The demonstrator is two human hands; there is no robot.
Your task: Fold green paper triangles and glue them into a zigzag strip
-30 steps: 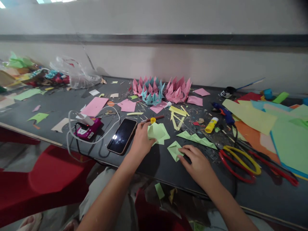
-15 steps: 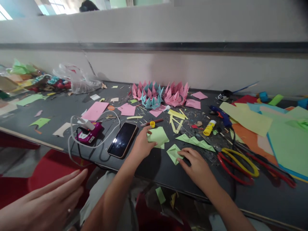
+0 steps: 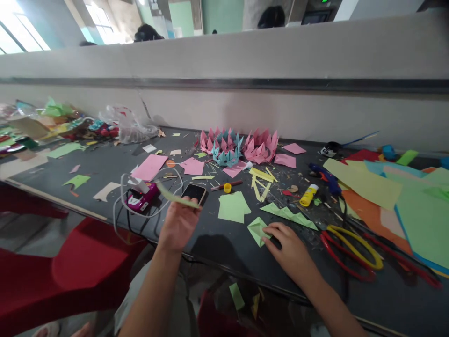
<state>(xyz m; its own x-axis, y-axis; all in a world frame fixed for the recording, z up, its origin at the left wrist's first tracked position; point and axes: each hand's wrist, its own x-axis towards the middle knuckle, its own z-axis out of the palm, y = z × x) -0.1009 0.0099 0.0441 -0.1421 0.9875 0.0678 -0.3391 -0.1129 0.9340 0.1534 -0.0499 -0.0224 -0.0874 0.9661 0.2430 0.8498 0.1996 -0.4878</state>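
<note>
My left hand [image 3: 178, 225] is raised over the table edge, palm turned up, its fingers closed on a light green paper sheet [image 3: 175, 196] seen nearly edge-on. Behind it the phone [image 3: 194, 192] is partly hidden. My right hand [image 3: 286, 243] rests on the table, thumb and fingertips closed on the edge of a folded green paper square [image 3: 257, 230]. Just above that lies a strip of folded green points [image 3: 289, 215]. Between the hands lie overlapping green paper squares [image 3: 233, 207].
Pink and blue folded-paper rings [image 3: 228, 149] stand near the wall. A glue stick [image 3: 309, 195], a glue gun [image 3: 324, 179] and scissors [image 3: 351, 248] lie right. Left are a purple power adapter [image 3: 142, 199] with cables and a plastic bag [image 3: 131, 126]. A red chair [image 3: 84, 267] stands below.
My left hand has lifted a green sheet off the pile and moved left, turning palm up. My right hand stays on the folded square. Another person's hand at lower left has gone from view.
</note>
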